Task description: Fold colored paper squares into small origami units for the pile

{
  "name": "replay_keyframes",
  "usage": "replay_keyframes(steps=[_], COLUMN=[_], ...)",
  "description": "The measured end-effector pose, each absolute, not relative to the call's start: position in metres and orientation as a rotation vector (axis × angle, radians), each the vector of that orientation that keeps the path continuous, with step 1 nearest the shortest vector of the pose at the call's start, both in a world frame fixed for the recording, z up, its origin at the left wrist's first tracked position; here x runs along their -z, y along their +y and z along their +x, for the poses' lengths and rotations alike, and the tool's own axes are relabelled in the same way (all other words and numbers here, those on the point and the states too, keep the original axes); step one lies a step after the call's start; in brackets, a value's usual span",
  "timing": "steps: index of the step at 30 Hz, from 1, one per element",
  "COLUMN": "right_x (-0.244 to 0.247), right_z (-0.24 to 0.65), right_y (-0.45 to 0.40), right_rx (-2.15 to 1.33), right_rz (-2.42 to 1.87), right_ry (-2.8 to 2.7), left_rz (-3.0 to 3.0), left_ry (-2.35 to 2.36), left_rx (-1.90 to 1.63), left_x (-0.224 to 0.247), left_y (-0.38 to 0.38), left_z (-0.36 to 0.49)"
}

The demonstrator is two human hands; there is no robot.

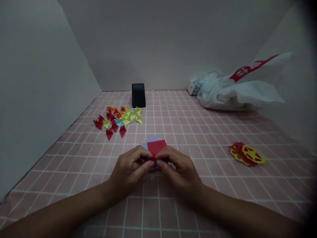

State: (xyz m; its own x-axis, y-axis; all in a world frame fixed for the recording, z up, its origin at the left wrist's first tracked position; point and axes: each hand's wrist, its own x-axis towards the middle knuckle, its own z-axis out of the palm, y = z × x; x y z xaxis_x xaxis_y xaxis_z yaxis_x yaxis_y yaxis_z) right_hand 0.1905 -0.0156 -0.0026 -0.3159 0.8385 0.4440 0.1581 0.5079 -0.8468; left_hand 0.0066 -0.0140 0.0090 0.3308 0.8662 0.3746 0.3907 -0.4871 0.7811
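A small red paper (157, 147) is pinched between my two hands at the middle of the table. My left hand (130, 165) grips its near edge from the left with thumb and forefinger. From the right, my right hand (180, 168) pinches the same edge, the fingertips of both hands almost touching. Behind and beneath the red piece lies a light purple paper stack (146, 144) with bits of yellow at its edges. My fingers cover the near part of the red paper, so its folds there are hidden.
Several folded paper pieces (114, 125) in red, orange, yellow and blue lie at the back left, near a black phone (138, 95). Red and yellow cut-outs (247, 154) rest at the right. A white plastic bag (230, 94) and a small box (193, 87) sit at the back right.
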Motion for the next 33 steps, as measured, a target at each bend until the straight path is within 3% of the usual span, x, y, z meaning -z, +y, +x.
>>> replay_keyframes(steps=[21, 33], right_x=[0.0002, -0.0026], right_z=[0.1893, 0.1905], right_y=[-0.0189, -0.016], right_rx=[-0.868, -1.14], right_rz=[-0.899, -0.96], right_ry=[-1.842, -1.617], left_rz=[1.905, 1.397], left_ry=[1.044, 1.039], left_rx=[-1.105, -1.008], left_x=[-0.0111, -0.012], left_y=[-0.0156, -0.0083], left_z=[0.0061, 0.0036])
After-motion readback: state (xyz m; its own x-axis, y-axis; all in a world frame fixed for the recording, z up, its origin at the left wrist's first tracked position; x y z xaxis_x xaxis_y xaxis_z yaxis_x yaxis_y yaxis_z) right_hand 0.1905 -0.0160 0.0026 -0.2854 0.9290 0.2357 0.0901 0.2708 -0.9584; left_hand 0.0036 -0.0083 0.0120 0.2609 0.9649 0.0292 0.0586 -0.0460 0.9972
